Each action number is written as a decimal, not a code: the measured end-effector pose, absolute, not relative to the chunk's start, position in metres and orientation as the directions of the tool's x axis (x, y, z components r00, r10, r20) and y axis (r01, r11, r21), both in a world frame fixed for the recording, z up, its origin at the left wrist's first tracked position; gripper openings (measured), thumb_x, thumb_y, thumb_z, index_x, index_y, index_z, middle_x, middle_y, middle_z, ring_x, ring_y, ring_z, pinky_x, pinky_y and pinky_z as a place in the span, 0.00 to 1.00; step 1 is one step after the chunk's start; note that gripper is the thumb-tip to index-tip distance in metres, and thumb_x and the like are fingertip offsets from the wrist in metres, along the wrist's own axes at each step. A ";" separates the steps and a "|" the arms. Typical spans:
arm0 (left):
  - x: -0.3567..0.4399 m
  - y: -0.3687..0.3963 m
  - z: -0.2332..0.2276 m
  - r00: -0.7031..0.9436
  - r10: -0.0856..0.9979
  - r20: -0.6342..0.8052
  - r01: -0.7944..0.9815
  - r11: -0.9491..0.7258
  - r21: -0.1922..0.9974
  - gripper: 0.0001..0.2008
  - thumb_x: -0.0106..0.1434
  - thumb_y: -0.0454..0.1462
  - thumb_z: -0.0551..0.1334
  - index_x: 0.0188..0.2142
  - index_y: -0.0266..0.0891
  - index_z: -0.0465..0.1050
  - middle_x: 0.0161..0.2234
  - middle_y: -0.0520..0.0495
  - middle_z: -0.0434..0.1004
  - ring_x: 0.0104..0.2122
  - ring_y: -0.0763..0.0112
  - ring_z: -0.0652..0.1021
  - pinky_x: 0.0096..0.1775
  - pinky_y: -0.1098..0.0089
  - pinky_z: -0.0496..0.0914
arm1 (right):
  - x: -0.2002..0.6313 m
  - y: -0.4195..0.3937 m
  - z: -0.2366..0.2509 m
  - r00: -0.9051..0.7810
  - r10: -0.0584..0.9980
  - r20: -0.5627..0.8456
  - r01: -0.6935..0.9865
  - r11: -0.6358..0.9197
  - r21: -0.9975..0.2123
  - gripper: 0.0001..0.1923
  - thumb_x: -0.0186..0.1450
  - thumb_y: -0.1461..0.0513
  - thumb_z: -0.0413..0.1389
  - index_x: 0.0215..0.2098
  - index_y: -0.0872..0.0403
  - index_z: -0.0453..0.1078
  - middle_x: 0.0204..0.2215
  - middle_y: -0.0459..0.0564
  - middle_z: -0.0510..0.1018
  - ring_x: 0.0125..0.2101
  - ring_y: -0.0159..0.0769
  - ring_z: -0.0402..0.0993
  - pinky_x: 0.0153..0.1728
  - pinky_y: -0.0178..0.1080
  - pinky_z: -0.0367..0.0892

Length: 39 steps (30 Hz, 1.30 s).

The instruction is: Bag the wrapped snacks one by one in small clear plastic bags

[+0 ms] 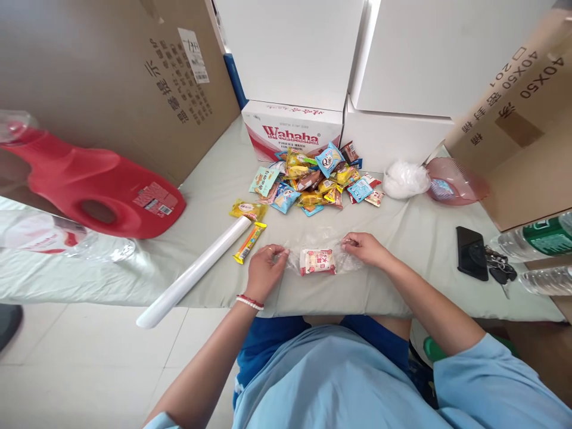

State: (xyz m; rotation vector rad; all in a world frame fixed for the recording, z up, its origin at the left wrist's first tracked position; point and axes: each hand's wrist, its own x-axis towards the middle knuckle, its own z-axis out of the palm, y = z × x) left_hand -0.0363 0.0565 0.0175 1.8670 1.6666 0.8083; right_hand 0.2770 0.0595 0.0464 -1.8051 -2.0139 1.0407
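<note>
1. Your left hand (268, 268) is pinching the left end of the clear plastic film (351, 264), thumb and fingers closing on it.
2. Your right hand (367, 247) is gripping the film's other end between thumb and fingertips.
3. Between your hands, the red-and-white packet (318, 262) is lying within the film, just above the green cloth (379, 293) or on it; you cannot tell which from here.
4. Left of your left hand, a yellow-orange snack stick (250, 242) is resting on the cloth, with a long white roll (196, 271) lying beside it and overhanging the front edge.
5. Beyond your hands, a heap of wrapped snacks (310, 180) is sitting before the Wahaha box (290, 136).
</note>
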 end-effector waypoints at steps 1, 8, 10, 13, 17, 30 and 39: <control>-0.037 0.058 0.016 0.031 0.993 0.116 0.744 -0.100 0.660 0.14 0.65 0.47 0.60 0.40 0.40 0.76 0.38 0.42 0.81 0.42 0.54 0.80 0.50 0.54 0.73 | 0.275 0.062 0.044 -0.169 0.944 -0.284 0.828 -0.021 -0.561 0.09 0.68 0.59 0.57 0.43 0.54 0.76 0.30 0.47 0.78 0.32 0.37 0.72 0.33 0.35 0.63; -0.029 0.061 0.002 -0.121 0.959 0.256 0.883 -0.013 0.469 0.26 0.62 0.44 0.62 0.57 0.36 0.69 0.53 0.33 0.73 0.57 0.42 0.71 0.57 0.44 0.66 | 0.257 0.090 0.060 -0.260 0.965 -0.039 0.924 0.237 -0.300 0.18 0.69 0.62 0.56 0.57 0.55 0.73 0.49 0.59 0.77 0.51 0.48 0.68 0.51 0.43 0.64; -0.026 0.062 0.002 -0.120 0.963 0.240 0.857 -0.022 0.515 0.27 0.62 0.41 0.60 0.59 0.34 0.67 0.56 0.31 0.71 0.60 0.43 0.69 0.59 0.45 0.65 | 0.246 0.109 0.062 -0.335 0.941 -0.042 0.883 0.298 -0.362 0.24 0.70 0.58 0.58 0.62 0.57 0.69 0.50 0.58 0.77 0.53 0.48 0.67 0.55 0.44 0.62; -0.022 0.062 0.007 -0.115 0.976 0.185 0.764 -0.032 0.644 0.31 0.63 0.40 0.59 0.65 0.34 0.60 0.57 0.33 0.72 0.61 0.48 0.71 0.61 0.48 0.64 | 0.225 0.134 0.057 -0.374 0.913 -0.166 0.862 0.276 -0.424 0.31 0.63 0.57 0.67 0.61 0.57 0.69 0.46 0.56 0.80 0.52 0.49 0.69 0.51 0.42 0.64; -0.015 0.062 0.020 -0.054 0.997 0.056 0.719 0.000 0.695 0.43 0.59 0.46 0.66 0.69 0.38 0.52 0.52 0.40 0.78 0.56 0.51 0.76 0.60 0.50 0.64 | 0.209 0.152 0.054 -0.367 0.890 -0.270 0.863 0.217 -0.456 0.12 0.62 0.64 0.65 0.45 0.57 0.77 0.33 0.50 0.80 0.40 0.41 0.74 0.39 0.36 0.64; -0.007 0.075 0.020 0.013 0.998 -0.064 0.731 0.034 0.681 0.08 0.57 0.39 0.66 0.26 0.42 0.69 0.31 0.48 0.74 0.43 0.56 0.75 0.50 0.58 0.64 | 0.198 0.053 0.089 -0.706 0.696 -0.134 0.708 0.689 -0.156 0.11 0.73 0.66 0.50 0.49 0.53 0.72 0.43 0.54 0.76 0.36 0.37 0.73 0.32 0.35 0.62; -0.045 0.077 0.036 0.079 0.988 -0.129 0.496 0.073 0.865 0.08 0.60 0.41 0.56 0.34 0.42 0.71 0.34 0.49 0.78 0.34 0.65 0.78 0.37 0.66 0.71 | 0.182 0.022 0.067 -0.638 0.745 -0.196 0.770 0.606 -0.202 0.22 0.74 0.66 0.48 0.64 0.50 0.66 0.46 0.55 0.77 0.41 0.42 0.75 0.37 0.38 0.65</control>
